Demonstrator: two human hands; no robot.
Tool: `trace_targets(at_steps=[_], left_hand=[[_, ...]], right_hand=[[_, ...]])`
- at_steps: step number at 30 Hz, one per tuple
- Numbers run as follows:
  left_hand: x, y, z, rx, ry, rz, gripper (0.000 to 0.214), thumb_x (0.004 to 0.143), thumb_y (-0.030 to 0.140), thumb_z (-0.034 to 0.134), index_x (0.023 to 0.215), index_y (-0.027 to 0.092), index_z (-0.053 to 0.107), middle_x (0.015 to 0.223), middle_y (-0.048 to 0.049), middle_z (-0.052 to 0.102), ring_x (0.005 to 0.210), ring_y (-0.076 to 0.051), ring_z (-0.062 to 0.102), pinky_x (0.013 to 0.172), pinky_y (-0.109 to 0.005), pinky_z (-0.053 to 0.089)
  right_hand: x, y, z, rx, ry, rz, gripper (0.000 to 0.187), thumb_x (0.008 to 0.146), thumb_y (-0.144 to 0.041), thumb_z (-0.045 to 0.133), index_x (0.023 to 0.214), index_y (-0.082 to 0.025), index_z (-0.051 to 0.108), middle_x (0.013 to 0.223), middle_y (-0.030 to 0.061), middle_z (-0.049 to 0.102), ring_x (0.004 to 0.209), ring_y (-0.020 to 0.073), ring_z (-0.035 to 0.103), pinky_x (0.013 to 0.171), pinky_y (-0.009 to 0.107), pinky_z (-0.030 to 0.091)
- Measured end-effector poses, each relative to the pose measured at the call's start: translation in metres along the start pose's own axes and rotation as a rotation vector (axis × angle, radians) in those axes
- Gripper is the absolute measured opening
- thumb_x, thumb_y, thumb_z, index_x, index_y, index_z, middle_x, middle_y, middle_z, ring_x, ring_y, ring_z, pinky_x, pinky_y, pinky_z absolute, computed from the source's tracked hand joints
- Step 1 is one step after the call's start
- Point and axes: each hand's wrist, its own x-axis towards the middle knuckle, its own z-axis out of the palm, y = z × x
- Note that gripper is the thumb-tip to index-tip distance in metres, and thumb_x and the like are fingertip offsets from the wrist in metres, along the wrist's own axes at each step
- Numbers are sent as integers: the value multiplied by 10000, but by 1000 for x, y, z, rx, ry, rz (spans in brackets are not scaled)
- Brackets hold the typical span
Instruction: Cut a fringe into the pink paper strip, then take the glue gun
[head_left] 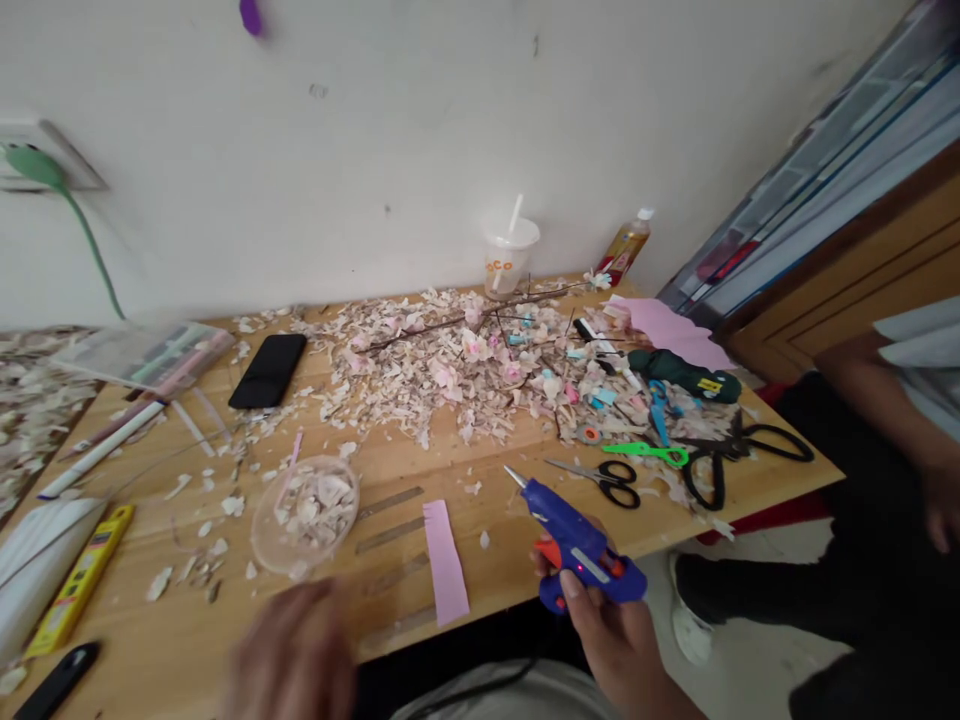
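My right hand (615, 630) is wrapped round a blue hot glue gun (574, 530) with a red trigger and a lit red light; its nozzle points up and left over the table. Motion blurs my left hand (296, 655), which is near the table's front edge, so its fingers do not show clearly. Between the hands lies a pink paper strip (447, 565) with small cuts at its top end. A clear round dish (262, 530) of pale flakes sits just beyond my left hand. Black-handled scissors (611, 482) rest beside the nozzle.
Pale shavings (397, 390) cover the table's back, with a flowered twig (450, 325) across them. A lidded cup (510, 255) and bottle (626, 245) stand by the wall. Left are a phone (268, 372) and yellow cutter box (82, 580). Green scissors (649, 453) lie right; another person (862, 560) sits there.
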Motion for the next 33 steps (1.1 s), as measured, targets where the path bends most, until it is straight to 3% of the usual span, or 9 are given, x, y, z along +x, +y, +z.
trace_targets(at_steps=[2, 3, 6, 10, 18, 23, 27, 30, 33], left_hand=[[1, 28, 15, 46, -172, 228, 398, 934, 163, 562, 1329, 182, 604, 1329, -85, 697, 1296, -285, 581, 1101, -386, 395], [4, 38, 24, 65, -218, 265, 417, 951, 166, 533, 1365, 152, 588, 1408, -80, 655, 1357, -276, 531, 1158, -375, 343], [13, 52, 47, 108, -266, 322, 422, 984, 226, 518, 1391, 136, 584, 1495, -60, 593, 1398, -261, 498, 1259, -393, 183], [20, 50, 63, 113, -300, 320, 439, 984, 240, 538, 1410, 143, 576, 1537, -55, 549, 1427, -248, 481, 1294, -408, 91], [46, 48, 75, 68, -296, 333, 436, 1013, 219, 483, 1437, 149, 552, 1552, -78, 528, 1452, -234, 465, 1233, -404, 310], [45, 57, 72, 8, -257, 341, 379, 1031, 267, 471, 1359, 171, 633, 1481, -22, 610, 1436, -228, 480, 1287, -384, 157], [39, 74, 71, 9, -244, 332, 407, 1035, 346, 465, 1343, 147, 642, 1448, -40, 638, 1395, -220, 524, 1302, -393, 71], [40, 85, 74, 30, -246, 314, 425, 1037, 388, 454, 1346, 162, 639, 1479, -47, 609, 1400, -212, 521, 1301, -386, 77], [46, 93, 81, 40, -269, 311, 431, 1035, 385, 448, 1353, 159, 631, 1495, -50, 591, 1420, -226, 502, 1280, -418, 187]], right_hand=[[-7, 6, 1, 28, 0, 79, 273, 989, -446, 581, 1103, -221, 686, 789, 48, 704, 640, 172, 662, 550, 242, 521], [-9, 9, 2, 35, -4, 107, 286, 976, -469, 600, 1021, -209, 711, 707, 35, 685, 589, 166, 642, 528, 241, 513], [-13, 17, 5, 43, 10, 163, 343, 898, -533, 689, 871, -193, 722, 607, 15, 632, 510, 151, 574, 523, 264, 519], [-10, 21, 8, 32, 92, 225, 343, 847, -529, 751, 931, -199, 708, 722, 38, 674, 609, 179, 602, 564, 277, 529], [9, 19, 14, 50, 78, 239, 357, 871, -546, 708, 916, -194, 662, 636, 4, 627, 575, 170, 601, 575, 280, 528], [5, 25, 17, 35, 64, 222, 310, 877, -501, 720, 914, -201, 651, 714, 10, 641, 633, 172, 625, 641, 285, 547], [3, 26, 17, 34, 63, 216, 298, 887, -484, 716, 941, -199, 649, 721, 7, 634, 630, 167, 619, 631, 276, 551], [3, 26, 16, 40, 65, 204, 294, 883, -479, 723, 936, -197, 660, 730, 12, 639, 640, 167, 618, 625, 268, 550], [4, 25, 14, 49, 75, 194, 292, 886, -482, 718, 934, -200, 664, 748, 20, 651, 654, 173, 626, 641, 277, 556]])
